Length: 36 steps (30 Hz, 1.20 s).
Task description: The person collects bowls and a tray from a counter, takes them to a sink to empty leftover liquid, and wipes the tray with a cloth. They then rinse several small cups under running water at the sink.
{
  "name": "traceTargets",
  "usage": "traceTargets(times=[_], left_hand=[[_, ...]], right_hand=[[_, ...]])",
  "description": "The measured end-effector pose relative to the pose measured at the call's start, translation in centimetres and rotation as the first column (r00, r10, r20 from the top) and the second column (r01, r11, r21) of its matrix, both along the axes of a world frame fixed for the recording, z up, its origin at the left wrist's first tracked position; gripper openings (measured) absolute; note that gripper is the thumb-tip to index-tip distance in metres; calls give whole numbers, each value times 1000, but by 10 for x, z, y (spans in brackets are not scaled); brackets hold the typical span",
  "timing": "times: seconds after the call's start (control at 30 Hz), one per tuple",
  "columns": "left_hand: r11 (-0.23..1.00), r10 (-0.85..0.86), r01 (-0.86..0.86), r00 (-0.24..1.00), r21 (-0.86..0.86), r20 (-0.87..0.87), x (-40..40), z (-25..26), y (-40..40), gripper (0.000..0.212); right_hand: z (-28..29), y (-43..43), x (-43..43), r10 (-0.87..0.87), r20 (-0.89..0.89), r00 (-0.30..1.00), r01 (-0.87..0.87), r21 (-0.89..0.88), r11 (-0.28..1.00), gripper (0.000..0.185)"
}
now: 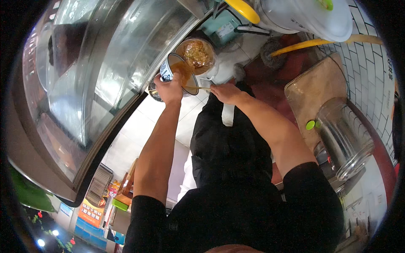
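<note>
My left hand (171,87) grips the near side of a white enamel basin with a dark rim and blue writing (165,71), which is tilted and holds an orange-brown liquid or sauce (181,72). Between the fingers of my right hand (225,92) is a thin light-coloured stick or utensil handle (202,88), whose far end reaches into the basin. Just beyond the basin stands a round tub (216,60) lined with clear plastic, with brownish, glossy food (198,55) inside. What the stick's far end looks like is not clear.
A glass-fronted cabinet (107,79) runs along the left. At the upper right are a large white bucket (281,15) and a yellow pole (319,42). A brown board (303,85) and a clear ribbed jar (341,136) lie to the right, by a tiled wall (364,69).
</note>
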<state>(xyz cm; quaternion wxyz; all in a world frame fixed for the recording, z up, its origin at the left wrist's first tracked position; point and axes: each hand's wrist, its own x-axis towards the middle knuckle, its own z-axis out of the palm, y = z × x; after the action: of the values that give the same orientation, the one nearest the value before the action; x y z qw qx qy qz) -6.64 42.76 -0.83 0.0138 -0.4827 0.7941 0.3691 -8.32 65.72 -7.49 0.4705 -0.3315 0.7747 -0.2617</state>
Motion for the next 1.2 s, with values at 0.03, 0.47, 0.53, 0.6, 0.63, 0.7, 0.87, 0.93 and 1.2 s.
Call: traceTargets(times=[0.03, 0.47, 0.53, 0.6, 0.63, 0.7, 0.87, 0.93, 1.2], left_hand=[[999, 24, -24, 1000, 23, 4, -1, 3, 0, 79], [989, 92, -102, 991, 104, 98, -3, 31, 2, 70], [995, 56, -65, 992, 81, 109, 5, 18, -3, 72], [987, 88, -98, 993, 126, 83, 7, 12, -2, 74], [982, 108, -117, 992, 148, 70, 9, 10, -3, 75], [985, 104, -110, 993, 132, 50, 11, 7, -5, 76], [984, 103, -118, 989, 136, 109, 6, 10, -4, 77], [978, 107, -117, 992, 170, 67, 7, 11, -5, 78], [985, 98, -108, 992, 131, 83, 7, 9, -4, 75]], right_hand=[[-9, -1, 2, -6, -26, 1000, 5, -11, 1000, 27], [2, -25, -23, 18, 26, 1000, -19, 49, 999, 20], [-12, -31, -11, -21, -29, 999, 21, 16, 1000, 22], [-26, -28, -10, -71, -73, 995, 75, 54, 996, 22], [-33, -21, -14, -100, -88, 991, 106, 65, 992, 22], [-35, -10, -17, -158, -68, 985, 163, 79, 983, 22], [-33, -8, 0, -62, -13, 998, 62, -7, 998, 24], [-36, -14, 9, -33, 31, 999, 33, 15, 999, 23], [-35, -5, -12, -140, -1, 990, 140, 56, 989, 23]])
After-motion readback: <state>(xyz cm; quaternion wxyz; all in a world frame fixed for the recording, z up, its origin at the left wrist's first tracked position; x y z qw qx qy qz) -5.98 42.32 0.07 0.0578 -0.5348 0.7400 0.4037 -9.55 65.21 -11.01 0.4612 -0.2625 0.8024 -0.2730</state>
